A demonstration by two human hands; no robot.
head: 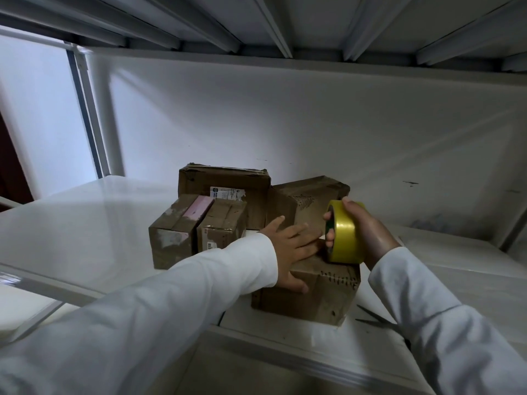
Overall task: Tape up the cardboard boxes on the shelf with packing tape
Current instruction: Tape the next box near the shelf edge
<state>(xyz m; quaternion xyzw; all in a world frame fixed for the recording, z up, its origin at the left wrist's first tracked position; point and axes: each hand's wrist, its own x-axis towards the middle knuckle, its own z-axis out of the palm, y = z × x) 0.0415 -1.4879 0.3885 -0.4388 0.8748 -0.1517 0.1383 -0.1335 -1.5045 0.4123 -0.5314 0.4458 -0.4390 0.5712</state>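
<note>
A brown cardboard box (319, 295) lies nearest on the white shelf (85, 218). My left hand (291, 249) presses flat on its top with straight fingers. My right hand (362, 229) grips a yellow roll of packing tape (345, 235), fingers through its core, and holds the roll upright on the box's top right corner. Several other cardboard boxes stand behind: a large one with a white label (225, 186), two small ones side by side (196, 232), and a tilted one (308, 201).
A pair of scissors (376, 319) lies on the shelf to the right of the near box, partly hidden by my right sleeve. The white back wall (285, 124) rises behind the boxes. Another shelf's underside (271, 24) hangs overhead.
</note>
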